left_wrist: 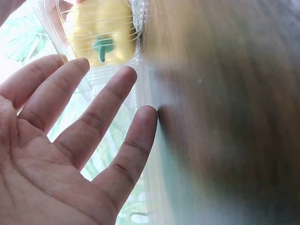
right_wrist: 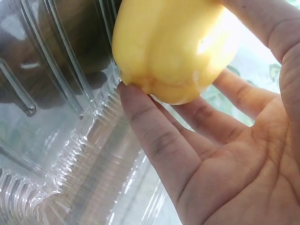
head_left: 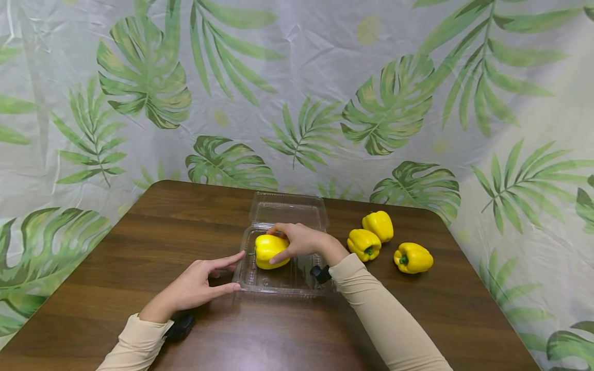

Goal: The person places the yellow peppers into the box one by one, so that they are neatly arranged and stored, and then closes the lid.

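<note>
A yellow bell pepper (head_left: 269, 251) lies on its side in the left part of a clear plastic clamshell box (head_left: 297, 288), its green stem pointing left. Thumb and fingers of my right hand (head_left: 303, 241) grip the pepper's right end; the right wrist view shows them curved about its blunt bottom (right_wrist: 173, 70). My left hand (head_left: 197, 283) is at the box's left side, fingers extended, with fingertips right at the rim. Through the ribbed wall in the left wrist view, the pepper's stem (left_wrist: 104, 47) shows beyond the spread fingers.
The box's lid (head_left: 290, 208) stands open toward the back of the brown wooden table (head_left: 185, 226). To the right are three more yellow peppers: one at the back (head_left: 378, 225), one in front of it (head_left: 364, 245), and one further right (head_left: 414, 257). A leaf-patterned curtain (head_left: 306, 67) hangs behind.
</note>
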`<state>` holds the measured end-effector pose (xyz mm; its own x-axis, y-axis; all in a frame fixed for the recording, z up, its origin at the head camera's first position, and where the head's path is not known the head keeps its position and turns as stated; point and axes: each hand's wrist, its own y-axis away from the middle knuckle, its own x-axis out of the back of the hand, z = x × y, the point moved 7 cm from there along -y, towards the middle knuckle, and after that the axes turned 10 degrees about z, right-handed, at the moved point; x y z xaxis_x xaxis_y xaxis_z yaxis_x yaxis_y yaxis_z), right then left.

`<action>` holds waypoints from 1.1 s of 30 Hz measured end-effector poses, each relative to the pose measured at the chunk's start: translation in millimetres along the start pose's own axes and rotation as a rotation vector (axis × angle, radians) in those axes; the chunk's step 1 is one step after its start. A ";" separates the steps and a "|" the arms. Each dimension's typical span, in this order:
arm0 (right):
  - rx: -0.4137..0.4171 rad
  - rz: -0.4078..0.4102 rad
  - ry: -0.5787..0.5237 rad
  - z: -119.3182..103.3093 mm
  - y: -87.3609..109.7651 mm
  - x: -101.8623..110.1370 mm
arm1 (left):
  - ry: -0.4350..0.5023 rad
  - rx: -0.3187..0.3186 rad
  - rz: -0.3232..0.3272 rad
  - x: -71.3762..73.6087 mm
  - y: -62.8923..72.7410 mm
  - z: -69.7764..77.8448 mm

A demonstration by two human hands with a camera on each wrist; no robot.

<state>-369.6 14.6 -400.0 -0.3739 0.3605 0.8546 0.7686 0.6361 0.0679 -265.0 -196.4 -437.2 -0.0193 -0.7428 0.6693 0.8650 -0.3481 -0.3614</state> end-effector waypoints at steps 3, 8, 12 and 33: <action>0.004 0.003 0.004 -2.1 -0.2 -1.4 | 0.005 -0.002 -0.002 -0.1 0.2 0.8; 0.011 -0.002 0.023 -7.1 -2.3 -4.7 | 0.010 0.004 -0.002 0.2 0.6 0.6; -0.001 0.000 0.035 -8.6 -2.3 -5.3 | 0.008 0.006 0.000 0.5 0.7 0.4; 0.005 -0.025 0.003 -7.8 7.8 1.8 | 0.004 -0.009 0.004 1.3 1.4 3.4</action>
<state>-360.3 14.9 -393.9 -0.3917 0.3422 0.8541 0.7565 0.6482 0.0873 -262.1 -195.8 -434.6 -0.0181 -0.7464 0.6652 0.8602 -0.3507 -0.3701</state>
